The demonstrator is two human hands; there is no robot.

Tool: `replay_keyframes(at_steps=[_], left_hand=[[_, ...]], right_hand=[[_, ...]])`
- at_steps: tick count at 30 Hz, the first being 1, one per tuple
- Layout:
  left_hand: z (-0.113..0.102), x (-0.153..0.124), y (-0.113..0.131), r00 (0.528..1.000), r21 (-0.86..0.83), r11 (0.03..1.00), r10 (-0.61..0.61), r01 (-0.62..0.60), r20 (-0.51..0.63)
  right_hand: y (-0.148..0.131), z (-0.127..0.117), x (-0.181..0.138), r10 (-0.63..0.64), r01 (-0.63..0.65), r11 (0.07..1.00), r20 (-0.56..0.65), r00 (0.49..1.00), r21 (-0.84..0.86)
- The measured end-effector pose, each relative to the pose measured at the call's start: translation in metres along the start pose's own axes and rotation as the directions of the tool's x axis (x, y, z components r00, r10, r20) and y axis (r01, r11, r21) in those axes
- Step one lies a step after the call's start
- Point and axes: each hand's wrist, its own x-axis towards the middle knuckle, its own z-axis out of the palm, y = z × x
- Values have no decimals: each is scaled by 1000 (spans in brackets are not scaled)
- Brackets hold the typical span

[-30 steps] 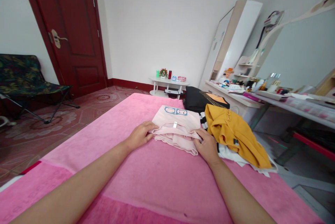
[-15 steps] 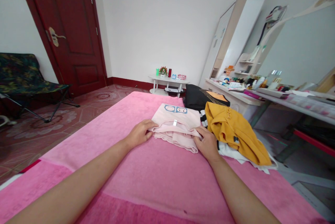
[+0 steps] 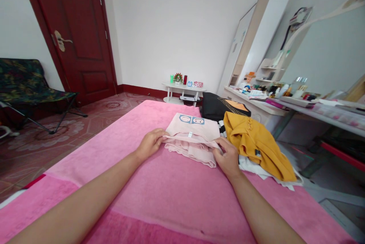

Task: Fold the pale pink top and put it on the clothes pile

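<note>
a folded pale pink garment (image 3: 191, 137) is seen at the centre of the frame on the pink bed cover (image 3: 159, 198). its left edge is pinched by the left hand (image 3: 150, 144), its right edge by the right hand (image 3: 227, 156), fingers closed on cloth. just right, a yellow garment (image 3: 253, 141) is heaped.

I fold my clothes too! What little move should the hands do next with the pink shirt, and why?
Probably lift the near edge and fold it away, toward the smiley patches. Both the left hand and right hand pinch the pale pink shirt at its sides, with that edge raised slightly off the pink blanket.
</note>
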Motion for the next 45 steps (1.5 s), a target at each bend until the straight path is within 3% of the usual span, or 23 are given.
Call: replay_keyframes(at_steps=[3,7,14,17,20,22,26,29,33,38,45], left_hand=[[-4,-2,5,1000,3,1000,7,-7,-7],[-7,-3,10,997,41,999,7,-10,77],[-5,-2,19,973,160,986,12,-50,232],[-1,4,22,954,241,962,-187,129,236],[6,21,21,853,383,842,-479,381,205],[11,35,20,804,506,743,-576,439,148],[21,49,20,820,589,654,-571,475,-27],[26,45,22,769,590,601,-637,539,-54],[26,37,20,761,577,599,-646,556,-62],[21,37,12,689,419,618,-725,665,-25],[30,38,16,702,411,645,-712,644,17]], right_hand=[[-3,-3,-1,-25,22,999,109,994,29],[-5,-6,0,-21,29,999,308,951,-21],[-13,-3,1,9,38,995,439,898,-97],[-11,5,0,80,-36,993,413,907,-114],[-6,15,-2,273,-211,952,309,911,-221],[-4,21,-2,367,-292,908,233,901,-301],[-7,21,-2,363,-300,857,78,928,-419],[-9,18,-2,394,-330,780,8,919,-532],[-9,17,-1,532,-425,707,30,846,-565],[-3,18,2,597,-512,730,59,800,-452],[12,18,6,627,-557,750,115,770,-357]])
